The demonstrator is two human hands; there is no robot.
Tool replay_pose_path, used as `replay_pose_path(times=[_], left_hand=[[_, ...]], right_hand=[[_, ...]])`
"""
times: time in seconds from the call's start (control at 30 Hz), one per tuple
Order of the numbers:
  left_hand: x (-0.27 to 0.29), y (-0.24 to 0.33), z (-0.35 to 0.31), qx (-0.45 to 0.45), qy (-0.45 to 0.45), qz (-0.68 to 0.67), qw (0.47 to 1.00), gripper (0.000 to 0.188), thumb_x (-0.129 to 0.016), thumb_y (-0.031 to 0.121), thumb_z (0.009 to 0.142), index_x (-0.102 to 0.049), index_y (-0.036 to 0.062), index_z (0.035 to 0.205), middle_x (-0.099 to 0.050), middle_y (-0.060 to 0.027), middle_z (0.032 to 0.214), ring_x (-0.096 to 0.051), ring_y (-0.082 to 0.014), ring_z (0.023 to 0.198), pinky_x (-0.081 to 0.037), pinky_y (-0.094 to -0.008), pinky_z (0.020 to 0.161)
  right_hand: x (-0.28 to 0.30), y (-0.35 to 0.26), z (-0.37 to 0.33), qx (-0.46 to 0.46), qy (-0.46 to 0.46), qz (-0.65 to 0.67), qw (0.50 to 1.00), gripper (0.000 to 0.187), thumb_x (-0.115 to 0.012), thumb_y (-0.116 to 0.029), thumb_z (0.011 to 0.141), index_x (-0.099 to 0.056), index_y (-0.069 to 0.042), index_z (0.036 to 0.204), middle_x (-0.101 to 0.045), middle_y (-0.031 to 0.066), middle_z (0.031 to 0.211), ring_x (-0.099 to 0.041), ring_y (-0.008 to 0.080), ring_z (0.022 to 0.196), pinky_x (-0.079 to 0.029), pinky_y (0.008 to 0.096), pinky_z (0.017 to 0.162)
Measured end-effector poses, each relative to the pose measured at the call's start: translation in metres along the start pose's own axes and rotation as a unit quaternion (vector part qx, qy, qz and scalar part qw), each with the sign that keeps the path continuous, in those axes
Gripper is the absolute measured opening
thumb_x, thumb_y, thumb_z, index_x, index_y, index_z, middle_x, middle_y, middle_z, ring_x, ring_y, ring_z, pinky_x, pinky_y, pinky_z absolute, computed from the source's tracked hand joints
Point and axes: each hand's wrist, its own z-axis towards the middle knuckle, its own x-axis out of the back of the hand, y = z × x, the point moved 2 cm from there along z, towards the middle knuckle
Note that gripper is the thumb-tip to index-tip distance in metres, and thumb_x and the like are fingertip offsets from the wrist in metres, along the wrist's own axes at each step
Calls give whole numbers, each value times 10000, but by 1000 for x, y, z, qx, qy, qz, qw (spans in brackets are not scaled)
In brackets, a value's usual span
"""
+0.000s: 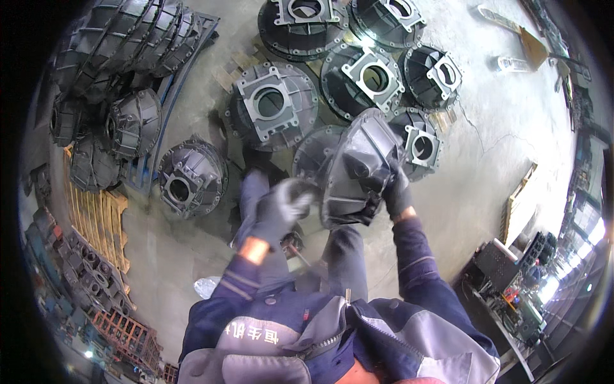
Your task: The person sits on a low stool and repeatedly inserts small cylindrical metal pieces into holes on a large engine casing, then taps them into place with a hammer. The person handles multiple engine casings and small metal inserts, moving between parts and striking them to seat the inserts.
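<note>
In front of my legs a dark grey cast-metal housing [358,173], bell-shaped with a bolt-hole flange, stands tilted on its edge. My right hand [396,192], in a dark glove, grips its right side. My left hand [281,208], also gloved, is smeared by motion to the left of the flange; its fingers are not clear, and I cannot tell whether it touches the metal. Below that hand a thin rod [299,256] shows, and its other end is hidden. Another housing [313,153] lies partly covered behind the tilted one.
Several similar housings [272,105] rest on wooden pallets ahead, and one [192,179] sits on the floor to the left. Stacked housings [128,38] fill a blue rack at far left. A wooden pallet [96,217] lies nearer. A cluttered workbench [499,301] stands at lower right.
</note>
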Motion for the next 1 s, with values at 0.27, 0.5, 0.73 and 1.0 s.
replay_pose_path(times=[0.27,0.5,0.73,1.0], left_hand=[[188,-223,-277,303,-52,413,857,359,-586,309,971,-694,-29,1028,-707,-250,1078,-658,-441,1019,-513,-511,879],[154,-251,-449,80,-243,438,862,172,-720,281,732,-659,121,740,-695,-132,759,-677,-357,760,-522,-518,672],[144,-180,-439,378,-273,338,818,275,-540,220,950,-677,65,769,-720,-96,738,-698,-228,624,-566,-397,620],[137,-173,-430,641,31,25,766,328,-582,290,967,-676,-11,874,-715,-175,757,-698,-233,615,-562,-379,550]], right_hand=[[21,-85,152,82,68,-328,939,380,-786,-304,901,-686,43,1016,-686,79,814,-602,162,656,-479,324,603],[-15,-100,269,161,36,-582,796,651,-800,-396,851,-622,62,1278,-727,227,1058,-708,337,966,-537,394,867],[-57,-41,326,111,-40,-754,646,703,-772,-427,859,-592,1,1386,-673,280,1271,-636,436,1207,-506,458,1030],[-55,-39,332,110,-61,-792,597,579,-754,-365,866,-634,1,1298,-702,271,1207,-658,427,1175,-520,468,1013]])
